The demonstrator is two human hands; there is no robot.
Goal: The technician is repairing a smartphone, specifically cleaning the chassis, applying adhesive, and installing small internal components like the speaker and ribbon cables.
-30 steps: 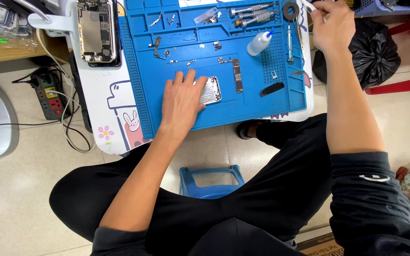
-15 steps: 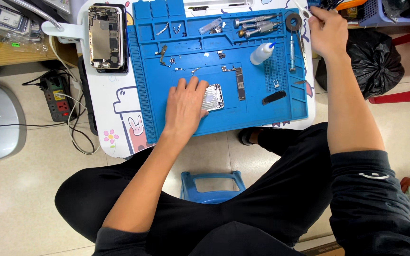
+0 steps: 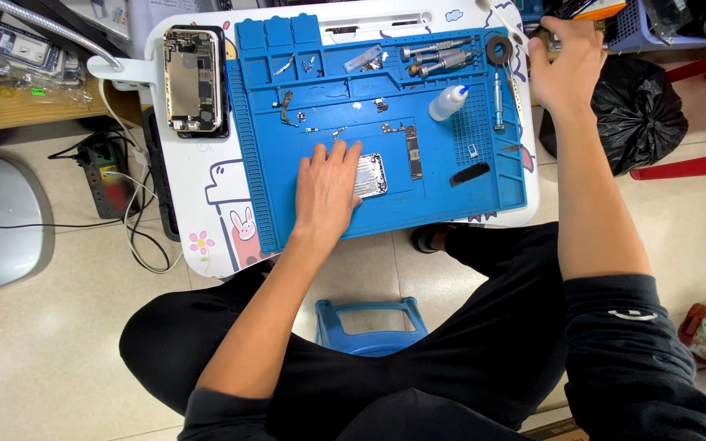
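On the blue repair mat (image 3: 304, 212), the left hand (image 3: 326, 189) lies flat, fingers spread, touching a silver metal plate (image 3: 371, 175) at its 3 o'clock. The right hand (image 3: 564, 65) reaches to 1 o'clock past the table's edge; I cannot tell its grip. An opened phone (image 3: 193, 79) lies at 10 o'clock.

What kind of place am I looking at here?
Probably a small phone repair spot: a blue repair mat on a low table, an opened phone, screwdrivers and tiny loose parts.

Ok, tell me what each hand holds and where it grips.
The left hand lies flat on a silver metal plate, pressing its left edge. The right hand closes on something small; what cannot be told.
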